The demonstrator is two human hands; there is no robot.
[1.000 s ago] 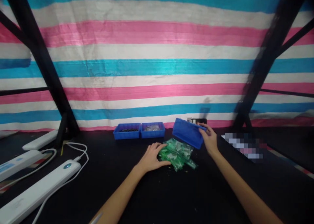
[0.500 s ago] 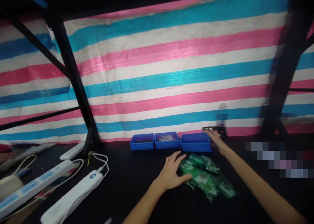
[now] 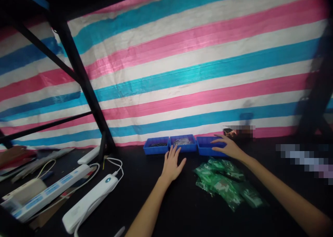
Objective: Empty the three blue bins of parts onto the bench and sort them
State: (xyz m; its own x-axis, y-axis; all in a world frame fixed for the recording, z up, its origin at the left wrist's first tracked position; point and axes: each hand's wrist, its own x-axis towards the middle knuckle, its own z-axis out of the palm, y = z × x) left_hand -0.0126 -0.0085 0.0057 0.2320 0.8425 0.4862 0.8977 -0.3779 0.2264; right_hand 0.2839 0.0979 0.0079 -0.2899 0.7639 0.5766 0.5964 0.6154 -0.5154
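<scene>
— Where are the hands right now?

— The left hand (image 3: 172,163) lies flat, fingers spread, tips at the front edge of the middle tray (image 3: 183,143). The right hand (image 3: 225,146) rests open across the near rim of the right tray (image 3: 205,145), gripping nothing that I can see.

— And the green packets (image 3: 227,181)?

— Heaped loose on the black table (image 3: 161,209), at about five o'clock from the right tray, just beside that wrist.

— What worries you?

— The trays look light and sit touching in a row. A push on one rim could tip it or shove the left tray (image 3: 156,145) at nine o'clock, spilling small parts. A forearm dragging back could scatter the slippery packets.
</scene>
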